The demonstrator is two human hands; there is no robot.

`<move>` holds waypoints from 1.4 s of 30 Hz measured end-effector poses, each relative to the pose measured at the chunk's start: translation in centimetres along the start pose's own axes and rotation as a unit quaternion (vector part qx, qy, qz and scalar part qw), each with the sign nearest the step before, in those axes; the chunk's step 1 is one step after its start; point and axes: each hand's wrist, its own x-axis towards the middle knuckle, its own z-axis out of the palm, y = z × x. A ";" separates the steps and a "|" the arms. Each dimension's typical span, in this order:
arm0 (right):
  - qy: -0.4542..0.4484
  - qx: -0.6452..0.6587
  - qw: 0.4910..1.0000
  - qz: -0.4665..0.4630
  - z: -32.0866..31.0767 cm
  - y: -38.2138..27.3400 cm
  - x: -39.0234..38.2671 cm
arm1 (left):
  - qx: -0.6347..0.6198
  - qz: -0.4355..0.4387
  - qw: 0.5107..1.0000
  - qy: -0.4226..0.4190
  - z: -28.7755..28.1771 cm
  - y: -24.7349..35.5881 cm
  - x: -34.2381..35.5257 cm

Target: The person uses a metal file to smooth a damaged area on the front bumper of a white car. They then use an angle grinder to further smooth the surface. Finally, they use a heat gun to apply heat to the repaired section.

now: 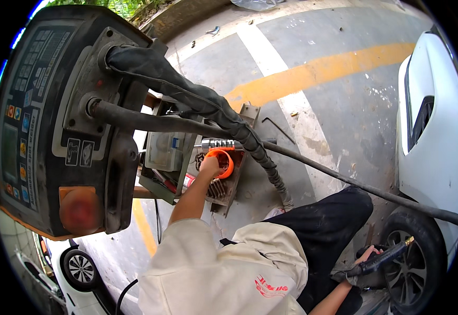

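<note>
My left hand [211, 166] reaches into a round orange tub [229, 167]. Its fingertips are hidden inside, so I cannot tell whether they grip anything. The tub sits on a metal tool tray [232, 193], beside a row of metal pieces [217, 190] and a silver cylindrical tool [219, 144]. Low on the right, my right hand [368, 254] is closed round a black spot welding gun [380, 260] with a brass-coloured tip. The gun lies in front of the white car's wheel [417, 270].
A spot welder [118, 173] with a control panel fills the left side. From it, a thick sleeved cable [203, 94] and a black cable [334, 178] cross above the tray. A white car [433, 178] stands on the right. An L-shaped bar [279, 130] lies on the painted floor.
</note>
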 end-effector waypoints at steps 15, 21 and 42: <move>0.038 0.073 0.983 0.164 6.2 7.8 -2.4 | -0.227 -0.078 0.968 0.076 6.2 -0.9 3.6; 0.027 0.075 0.980 0.180 7.6 8.6 -1.6 | -0.348 -0.034 0.921 0.170 4.9 -2.9 -0.4; -0.001 0.058 0.962 0.266 6.4 8.5 -2.7 | -0.953 0.208 0.180 -0.126 4.4 -3.6 -4.0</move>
